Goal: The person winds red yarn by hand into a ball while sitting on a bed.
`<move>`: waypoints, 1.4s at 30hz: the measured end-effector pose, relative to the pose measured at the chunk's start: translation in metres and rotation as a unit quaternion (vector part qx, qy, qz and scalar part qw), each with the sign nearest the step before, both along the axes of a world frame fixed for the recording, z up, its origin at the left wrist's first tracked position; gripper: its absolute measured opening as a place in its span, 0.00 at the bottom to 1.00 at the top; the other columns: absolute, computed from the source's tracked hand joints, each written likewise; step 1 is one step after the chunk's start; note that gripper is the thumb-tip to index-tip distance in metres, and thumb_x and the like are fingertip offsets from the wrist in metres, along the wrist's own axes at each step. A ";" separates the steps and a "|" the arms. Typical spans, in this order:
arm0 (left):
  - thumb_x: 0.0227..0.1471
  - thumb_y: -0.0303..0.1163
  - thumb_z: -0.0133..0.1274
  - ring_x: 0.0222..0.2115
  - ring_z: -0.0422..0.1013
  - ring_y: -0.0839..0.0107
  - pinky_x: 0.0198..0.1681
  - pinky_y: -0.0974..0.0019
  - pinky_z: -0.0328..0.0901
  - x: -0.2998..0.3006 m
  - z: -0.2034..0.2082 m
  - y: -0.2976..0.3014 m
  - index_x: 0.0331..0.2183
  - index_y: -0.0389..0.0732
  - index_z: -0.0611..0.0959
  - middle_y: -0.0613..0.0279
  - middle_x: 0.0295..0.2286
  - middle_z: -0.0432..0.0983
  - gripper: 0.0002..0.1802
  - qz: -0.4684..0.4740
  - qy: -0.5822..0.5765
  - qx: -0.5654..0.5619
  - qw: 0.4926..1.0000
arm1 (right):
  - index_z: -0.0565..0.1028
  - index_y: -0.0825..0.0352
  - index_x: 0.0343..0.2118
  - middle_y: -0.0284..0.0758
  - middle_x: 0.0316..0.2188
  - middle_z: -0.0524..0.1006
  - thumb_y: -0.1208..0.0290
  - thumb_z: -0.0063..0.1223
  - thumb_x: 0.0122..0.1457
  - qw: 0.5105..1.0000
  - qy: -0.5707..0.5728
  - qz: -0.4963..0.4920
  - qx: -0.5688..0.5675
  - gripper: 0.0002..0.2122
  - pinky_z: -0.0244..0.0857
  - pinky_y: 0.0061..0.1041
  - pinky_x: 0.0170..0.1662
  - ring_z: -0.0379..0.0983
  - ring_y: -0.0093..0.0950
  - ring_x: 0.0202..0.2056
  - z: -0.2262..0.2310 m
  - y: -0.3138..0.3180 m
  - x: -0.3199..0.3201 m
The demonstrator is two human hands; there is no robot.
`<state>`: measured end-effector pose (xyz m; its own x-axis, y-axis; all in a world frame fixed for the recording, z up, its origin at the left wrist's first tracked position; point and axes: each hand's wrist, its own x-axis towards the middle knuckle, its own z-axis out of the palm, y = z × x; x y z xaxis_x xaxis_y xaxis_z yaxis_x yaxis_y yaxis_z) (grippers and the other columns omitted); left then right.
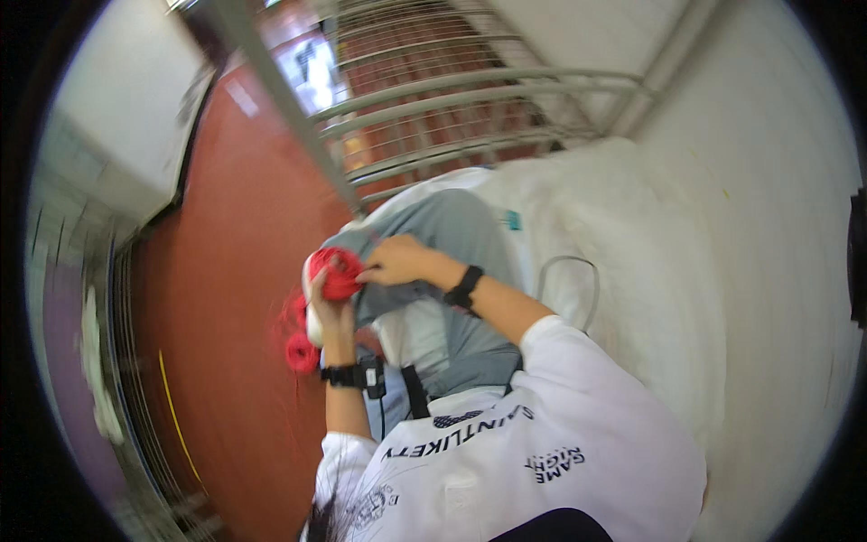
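A ball of red yarn [340, 275] rests in my left hand [330, 305], whose fingers curl round its side and lower edge. My right hand [396, 262] reaches in from the right. Its thumb and fingertips are pinched at the ball's right edge, on what looks like a strand of the yarn. Both hands are above my bent legs in grey trousers [470, 226]. Just beyond my left wrist, lower down, lies a second red yarn ball [302, 353], with more red yarn [293, 312] beside it and loose strands hanging off. Motion blurs the fine strands.
I sit on a bed with a white cover [623, 262]; a grey metal rail [479, 95] bounds its far end. A dark cable [596, 289] curves over the cover at my right. Reddish floor [235, 271] lies to the left, with metal racks [126, 361] beyond it.
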<state>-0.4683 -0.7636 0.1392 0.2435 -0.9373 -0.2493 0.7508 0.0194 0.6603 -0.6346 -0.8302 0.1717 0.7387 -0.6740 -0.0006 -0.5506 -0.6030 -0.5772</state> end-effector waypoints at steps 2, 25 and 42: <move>0.44 0.35 0.50 0.43 0.65 0.65 0.52 0.61 0.56 0.007 -0.001 0.001 0.42 0.32 0.71 0.56 0.40 0.71 0.23 0.030 0.033 -0.032 0.998 | 0.78 0.57 0.26 0.37 0.22 0.76 0.48 0.44 0.51 0.999 0.025 0.045 -0.013 0.18 0.65 0.36 0.29 0.72 0.39 0.26 0.008 -0.006 0.008; 0.44 0.26 0.49 0.29 0.71 0.67 0.36 0.71 0.67 0.028 0.073 0.038 0.43 0.27 0.67 0.50 0.30 0.73 0.22 -0.159 0.098 -0.142 0.972 | 0.74 0.61 0.27 0.40 0.21 0.73 0.57 0.41 0.56 0.938 0.104 0.267 -0.197 0.14 0.59 0.35 0.38 0.70 0.37 0.30 -0.003 -0.062 0.015; 0.26 0.37 0.59 0.20 0.70 0.61 0.29 0.62 0.64 0.002 -0.004 0.020 0.17 0.40 0.77 0.57 0.17 0.72 0.12 0.068 -0.852 -0.226 0.468 | 0.73 0.71 0.23 0.49 0.21 0.71 0.64 0.42 0.53 0.994 0.019 0.102 -0.035 0.14 0.62 0.40 0.31 0.69 0.46 0.26 0.079 0.002 0.013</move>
<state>-0.4658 -0.7432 0.1357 -0.2064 -0.7485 0.6303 -0.8857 0.4166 0.2047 -0.6216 -0.8286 0.2509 0.8603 -0.5097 0.0101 -0.4336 -0.7421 -0.5112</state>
